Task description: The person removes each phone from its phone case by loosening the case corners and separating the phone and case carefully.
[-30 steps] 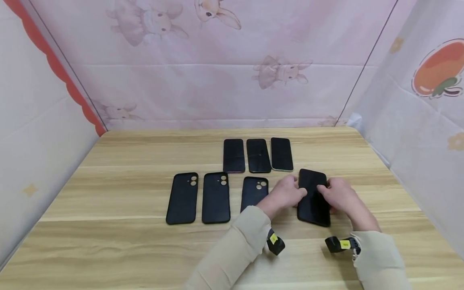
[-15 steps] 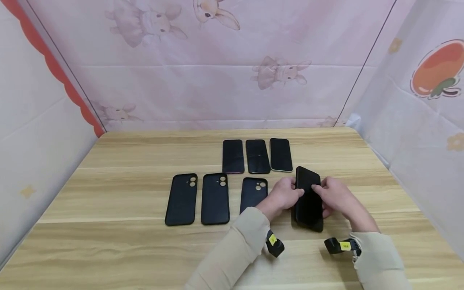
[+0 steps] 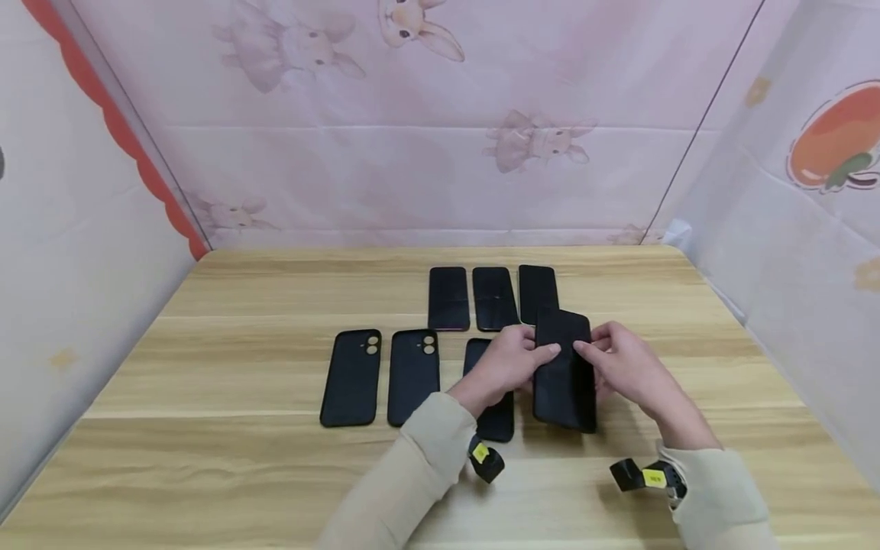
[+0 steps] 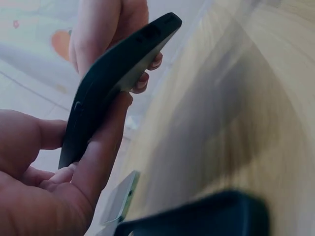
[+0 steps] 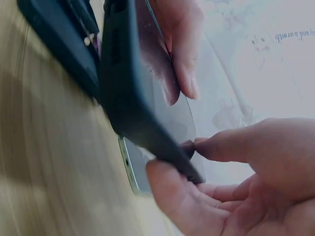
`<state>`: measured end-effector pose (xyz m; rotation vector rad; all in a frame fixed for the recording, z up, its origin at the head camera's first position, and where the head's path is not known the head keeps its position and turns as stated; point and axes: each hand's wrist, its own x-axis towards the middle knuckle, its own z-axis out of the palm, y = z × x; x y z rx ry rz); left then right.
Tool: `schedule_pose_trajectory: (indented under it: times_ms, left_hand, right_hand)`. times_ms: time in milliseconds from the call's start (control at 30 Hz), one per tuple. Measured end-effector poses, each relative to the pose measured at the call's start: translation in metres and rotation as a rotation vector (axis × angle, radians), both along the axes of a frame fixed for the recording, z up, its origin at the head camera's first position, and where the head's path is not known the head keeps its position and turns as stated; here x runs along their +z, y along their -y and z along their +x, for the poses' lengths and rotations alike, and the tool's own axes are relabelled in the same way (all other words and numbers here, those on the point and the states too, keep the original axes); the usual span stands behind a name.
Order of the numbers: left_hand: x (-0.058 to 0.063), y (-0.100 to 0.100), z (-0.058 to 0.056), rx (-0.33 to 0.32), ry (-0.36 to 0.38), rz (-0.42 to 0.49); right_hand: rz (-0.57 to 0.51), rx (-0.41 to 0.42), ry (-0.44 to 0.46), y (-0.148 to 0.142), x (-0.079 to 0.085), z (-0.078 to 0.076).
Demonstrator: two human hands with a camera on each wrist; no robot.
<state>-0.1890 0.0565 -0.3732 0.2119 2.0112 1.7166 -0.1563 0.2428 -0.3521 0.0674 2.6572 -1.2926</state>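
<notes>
Both hands hold a phone in a black case (image 3: 564, 389) above the table, screen side up and tilted. The left hand (image 3: 507, 356) grips its left edge, thumb on the front and fingers behind. On the opposite edge, the right hand (image 3: 629, 368) pinches it the same way. In the right wrist view, the dark case wall (image 5: 125, 93) surrounds a glossy, reflecting screen (image 5: 172, 110). An empty black phone case (image 3: 496, 420) lies beneath the left hand and wrist, partly hidden.
Two more empty black cases (image 3: 351, 378) (image 3: 415, 374) lie at the left. Behind them rest three bare phones, the left phone (image 3: 449, 299), middle phone (image 3: 493, 299) and right phone (image 3: 538, 292), the last partly covered by the held phone. Printed cloth walls (image 3: 385, 183) border the wooden table (image 3: 241, 473).
The cased phone has been raised off the table and shifted left, tilting as it went. Both hands have moved left with it, the left forearm now covering more of the nearest empty case.
</notes>
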Motion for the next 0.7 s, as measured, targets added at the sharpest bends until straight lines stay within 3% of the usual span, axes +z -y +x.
schedule_pose_trajectory:
  times_ms: [133,467,700]
  left_hand:
    - [0.005,0.019,0.0,-0.013,0.013,0.008]
    - [0.014,0.069,0.009,0.005,0.011,0.001]
    - [0.02,0.098,0.013,0.006,0.037,0.174]
  right_hand:
    - [-0.086,0.022,-0.034,0.012,0.004,0.0]
    - [-0.25,0.123,-0.001,0.046,0.011,-0.005]
    - [-0.316,0.158,-0.022,0.066,0.02,-0.011]
